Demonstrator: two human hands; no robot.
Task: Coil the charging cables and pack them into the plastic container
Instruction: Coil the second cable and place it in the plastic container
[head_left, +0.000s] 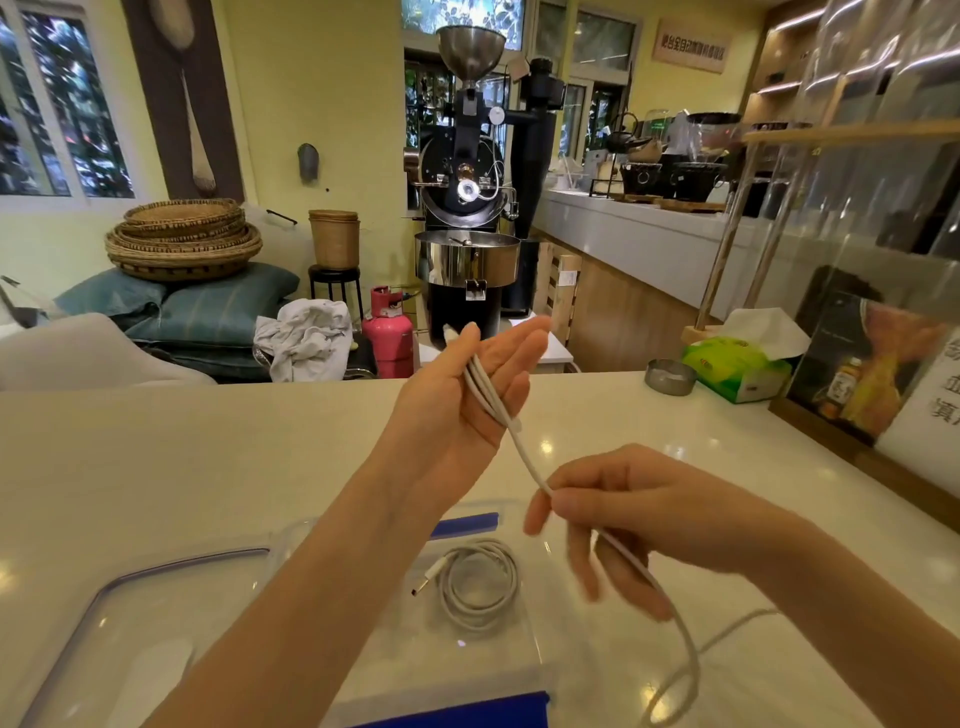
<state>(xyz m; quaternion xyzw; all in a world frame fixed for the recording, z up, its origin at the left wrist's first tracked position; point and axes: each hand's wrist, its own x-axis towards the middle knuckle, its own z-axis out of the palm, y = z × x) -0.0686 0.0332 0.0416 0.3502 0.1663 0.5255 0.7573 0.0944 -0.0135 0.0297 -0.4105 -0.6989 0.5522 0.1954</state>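
My left hand (467, 395) is raised above the counter, palm up, fingers stretched flat. A white charging cable (524, 447) is wound around it in a few turns, its plug end sticking up by the thumb. The cable runs down to my right hand (618, 514), which pinches it between thumb and fingers. Its loose tail curves down over the counter at lower right. Below my arms stands a clear plastic container (530, 660) with blue clips. A coiled white cable (478, 582) with a USB plug lies inside it.
The container's clear lid (145, 613) lies flat at the lower left. At the counter's far right stand a small metal ashtray (670, 376), a green tissue pack (737, 369) and a framed picture (872, 364). A coffee roaster stands behind the counter.
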